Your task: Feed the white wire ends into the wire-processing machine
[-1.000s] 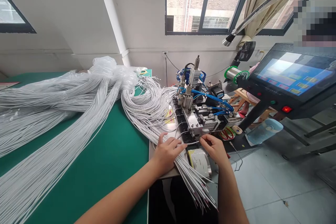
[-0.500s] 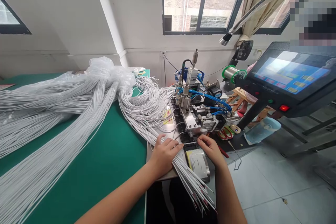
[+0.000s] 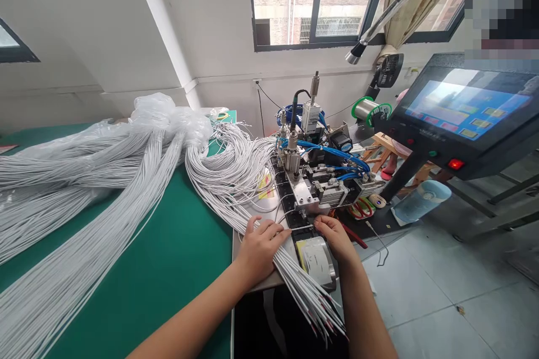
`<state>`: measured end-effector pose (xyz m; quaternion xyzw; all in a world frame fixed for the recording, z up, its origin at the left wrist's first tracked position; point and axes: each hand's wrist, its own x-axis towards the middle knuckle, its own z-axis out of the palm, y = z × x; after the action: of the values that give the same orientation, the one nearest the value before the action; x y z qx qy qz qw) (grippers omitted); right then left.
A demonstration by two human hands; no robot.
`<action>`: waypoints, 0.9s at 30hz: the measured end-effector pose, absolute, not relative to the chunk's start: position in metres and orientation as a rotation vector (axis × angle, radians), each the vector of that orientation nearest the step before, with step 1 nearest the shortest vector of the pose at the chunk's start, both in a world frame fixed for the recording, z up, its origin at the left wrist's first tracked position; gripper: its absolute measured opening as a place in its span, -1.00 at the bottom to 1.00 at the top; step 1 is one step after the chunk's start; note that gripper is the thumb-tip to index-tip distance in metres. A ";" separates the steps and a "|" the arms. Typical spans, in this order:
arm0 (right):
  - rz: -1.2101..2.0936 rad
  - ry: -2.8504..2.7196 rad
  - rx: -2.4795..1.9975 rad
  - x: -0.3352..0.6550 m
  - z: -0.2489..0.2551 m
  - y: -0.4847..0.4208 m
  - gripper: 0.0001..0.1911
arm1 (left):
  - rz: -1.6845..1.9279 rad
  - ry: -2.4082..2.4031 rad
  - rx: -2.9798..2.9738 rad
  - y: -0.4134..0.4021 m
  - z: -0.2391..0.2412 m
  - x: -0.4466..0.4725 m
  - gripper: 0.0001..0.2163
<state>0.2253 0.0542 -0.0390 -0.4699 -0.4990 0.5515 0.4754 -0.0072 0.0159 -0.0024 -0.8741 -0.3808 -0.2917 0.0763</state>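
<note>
My left hand [image 3: 261, 247] rests over a thick bundle of white cables [image 3: 301, 289], thumb and forefinger closed on a single white cable [image 3: 302, 228]. That cable runs right to my right hand [image 3: 334, 235], whose fingertips pinch its end at the front of a benchtop machine [image 3: 305, 190]. The machine has metal cylinders and blue air tubes. Just below the stretched cable sits a rounded metal part with a white label [image 3: 315, 261]. The bundle's loose ends hang over the table edge towards my lap.
More long white cables [image 3: 105, 224], partly wrapped in clear plastic, lie across the green table [image 3: 177, 269]. A touchscreen panel [image 3: 467, 104] stands at the right, near a wire spool [image 3: 370, 110] and a fan [image 3: 389, 70]. A blue translucent container [image 3: 423, 202] is beside the machine.
The camera view has shifted slightly, so the scene sits a little further left. Both hands keep nearly the same place at the machine, with the single cable still stretched between them.
</note>
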 end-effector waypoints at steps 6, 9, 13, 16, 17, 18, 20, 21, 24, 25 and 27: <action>1.381 -1.159 -1.155 0.224 -0.044 0.052 -0.69 | -0.937 -1.229 -2.579 0.015 -0.007 -0.007 -0.73; 1.371 -1.153 -1.166 0.224 -0.043 0.049 -0.64 | -0.951 -1.235 -2.571 0.014 -0.008 -0.007 -0.75; 1.220 -1.202 -1.273 0.228 -0.037 0.040 -0.58 | -0.959 -1.215 -2.533 0.016 -0.010 -0.007 -0.77; 1.005 -1.280 -1.342 0.232 -0.027 0.030 -0.57 | -0.965 -1.206 -2.497 0.016 -0.011 -0.007 -0.78; 0.959 -1.310 -1.351 0.233 -0.023 0.025 -0.57 | -0.967 -1.200 -2.496 0.016 -0.011 -0.007 -0.79; 0.937 -1.344 -1.353 0.234 -0.018 0.021 -0.57 | -0.970 -1.187 -2.501 0.016 -0.011 -0.008 -0.80; 0.946 -1.439 -1.347 0.235 -0.008 0.010 -0.59 | -0.984 -1.143 -2.526 0.016 -0.011 -0.009 -0.83; 0.969 -1.499 -1.338 0.235 -0.002 0.005 -0.61 | -1.000 -1.119 -2.536 0.016 -0.012 -0.010 -0.83; 1.033 -1.719 -1.291 0.234 0.014 -0.011 -0.65 | -1.049 -1.074 -2.556 0.015 -0.011 -0.012 -0.81; 1.036 -1.799 -1.270 0.233 0.019 -0.016 -0.66 | -1.066 -1.068 -2.555 0.015 -0.011 -0.012 -0.80; 1.018 -1.946 -1.228 0.230 0.027 -0.024 -0.69 | -1.092 -1.059 -2.547 0.014 -0.009 -0.013 -0.80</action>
<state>0.2296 -0.0241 0.0274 -0.4645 -0.7358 0.3849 0.3077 -0.0126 0.0139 -0.0093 -0.8553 -0.3554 -0.3668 0.0873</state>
